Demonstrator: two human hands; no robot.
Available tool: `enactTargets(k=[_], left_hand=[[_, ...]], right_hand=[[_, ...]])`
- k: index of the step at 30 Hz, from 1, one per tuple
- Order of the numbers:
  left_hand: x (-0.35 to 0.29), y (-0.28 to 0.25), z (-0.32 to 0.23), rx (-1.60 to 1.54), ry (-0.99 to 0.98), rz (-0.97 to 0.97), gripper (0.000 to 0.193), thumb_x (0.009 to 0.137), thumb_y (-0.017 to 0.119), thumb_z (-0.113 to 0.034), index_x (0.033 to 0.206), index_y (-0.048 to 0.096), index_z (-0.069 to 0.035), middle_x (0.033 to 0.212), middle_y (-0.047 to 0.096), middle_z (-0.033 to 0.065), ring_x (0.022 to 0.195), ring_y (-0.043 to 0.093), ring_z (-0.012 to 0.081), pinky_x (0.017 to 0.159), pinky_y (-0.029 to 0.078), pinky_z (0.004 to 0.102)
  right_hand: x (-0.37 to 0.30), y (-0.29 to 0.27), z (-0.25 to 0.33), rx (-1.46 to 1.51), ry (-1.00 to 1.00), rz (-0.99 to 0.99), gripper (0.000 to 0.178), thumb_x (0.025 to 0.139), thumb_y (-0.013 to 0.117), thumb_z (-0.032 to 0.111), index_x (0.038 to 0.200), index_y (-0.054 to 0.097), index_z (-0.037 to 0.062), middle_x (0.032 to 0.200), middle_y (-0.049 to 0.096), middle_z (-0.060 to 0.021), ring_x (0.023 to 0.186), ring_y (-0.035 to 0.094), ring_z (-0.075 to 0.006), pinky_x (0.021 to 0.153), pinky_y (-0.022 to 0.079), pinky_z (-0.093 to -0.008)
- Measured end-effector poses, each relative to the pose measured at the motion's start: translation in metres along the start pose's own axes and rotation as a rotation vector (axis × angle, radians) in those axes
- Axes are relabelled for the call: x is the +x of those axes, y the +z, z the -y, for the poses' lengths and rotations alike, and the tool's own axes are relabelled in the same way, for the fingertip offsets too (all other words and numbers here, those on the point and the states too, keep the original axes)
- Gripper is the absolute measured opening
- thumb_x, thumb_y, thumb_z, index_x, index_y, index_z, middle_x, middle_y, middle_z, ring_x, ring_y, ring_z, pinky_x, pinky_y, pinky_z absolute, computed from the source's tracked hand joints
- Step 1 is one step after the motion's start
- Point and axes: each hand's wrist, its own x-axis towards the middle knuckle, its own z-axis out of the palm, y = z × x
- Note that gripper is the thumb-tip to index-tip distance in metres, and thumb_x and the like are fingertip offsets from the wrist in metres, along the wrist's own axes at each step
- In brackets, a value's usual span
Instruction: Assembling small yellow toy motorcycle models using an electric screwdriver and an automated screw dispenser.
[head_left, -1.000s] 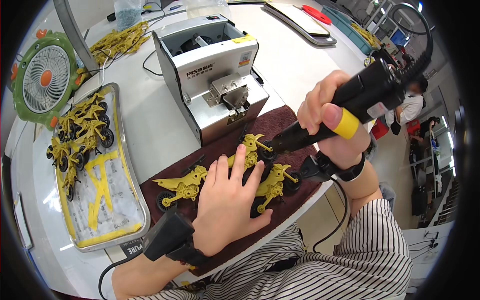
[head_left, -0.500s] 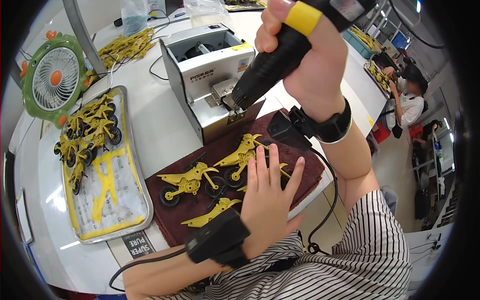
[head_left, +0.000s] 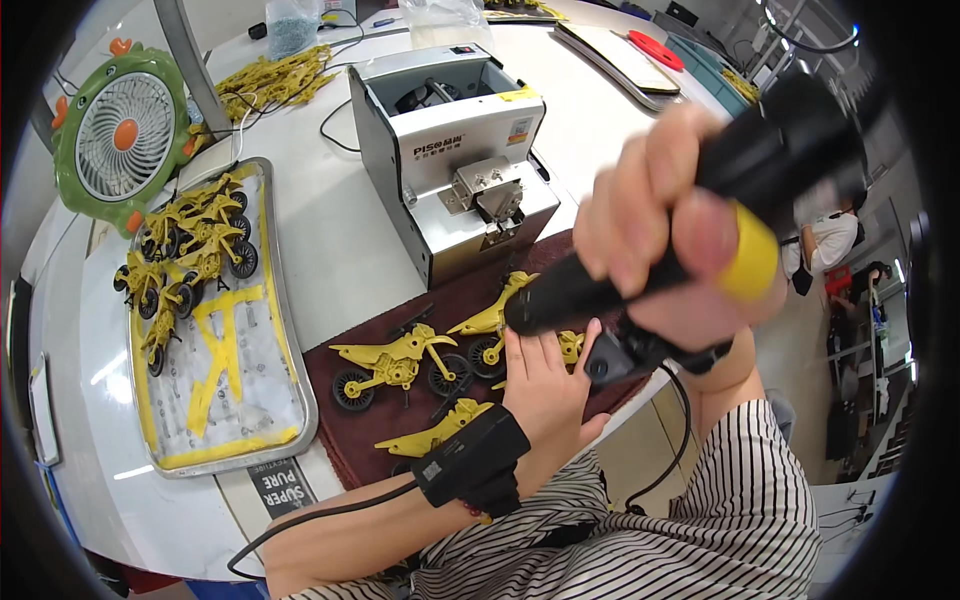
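the right hand is blurred. the nose of the screwdriver (touching or not, i can't tell) hides part of the upper bike; the left hand covers much of the rightmost bike, the wrist box the lower bike's underside.

A white worktop fills much of the view (its edges bowed by the lens), light glaring off its left side; a grey metal post rises at upper left, and brownish-grey floor stretches away on the right

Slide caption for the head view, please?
Right hand grips a black handheld tool; left hand lies among yellow toy motorcycles on maroon cloth.
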Motion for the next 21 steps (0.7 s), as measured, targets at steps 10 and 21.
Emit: enactTargets(k=[10, 21], left_hand=[[-0.002, 0.024, 0.002, -0.402, 0.044, 0.015, 0.09, 0.065, 0.064, -0.054, 0.136, 0.035, -0.007, 0.132, 0.029, 0.0359, 0.128, 0.018, 0.0528, 0.103, 0.015, 0.0589], [-0.002, 0.025, 0.001, -0.388, 0.033, 0.028, 0.09, 0.066, 0.064, -0.055, 0.136, 0.034, -0.008, 0.133, 0.028, 0.036, 0.128, 0.017, 0.053, 0.104, 0.015, 0.0583]], right_hand=[[-0.024, 0.016, -0.013, -0.151, 0.167, -0.192, 0.017, 0.07, 0.07, 0.003, 0.079, 0.056, 0.0026, 0.065, 0.055, -0.0012, 0.056, 0.049, -0.0067, 0.052, 0.039, -0.0198], [-0.019, 0.01, -0.017, -0.18, 0.219, 0.046, 0.03, 0.075, 0.074, 0.016, 0.086, 0.047, 0.0087, 0.066, 0.052, -0.0034, 0.059, 0.052, -0.0133, 0.055, 0.042, -0.0273]])
